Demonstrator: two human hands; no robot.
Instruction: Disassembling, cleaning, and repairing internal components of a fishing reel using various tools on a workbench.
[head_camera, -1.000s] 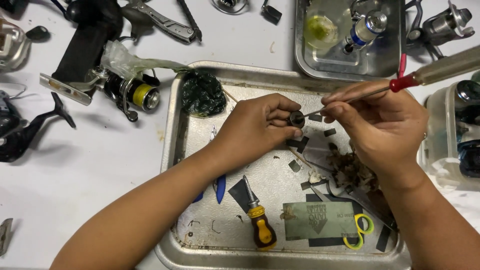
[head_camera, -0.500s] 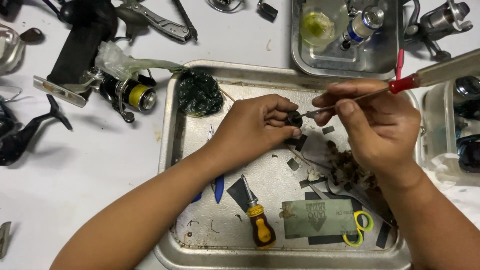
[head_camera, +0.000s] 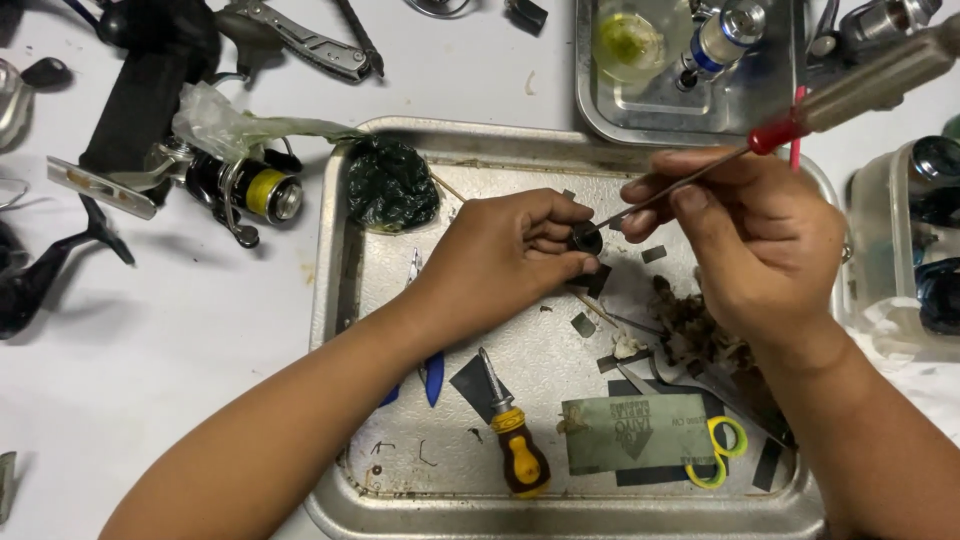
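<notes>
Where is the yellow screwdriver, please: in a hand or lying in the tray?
Lying flat in the tray. The yellow screwdriver rests near its front edge, apart from both hands.

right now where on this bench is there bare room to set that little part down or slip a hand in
Bare tray floor lies along its left side, between the green wad and the yellow-handled screwdriver. Open white tabletop sits left of the tray, below the fishing reel. The tray's right half is crowded: both hands, left hand and right hand, brown debris, black strips, scissors.
</notes>
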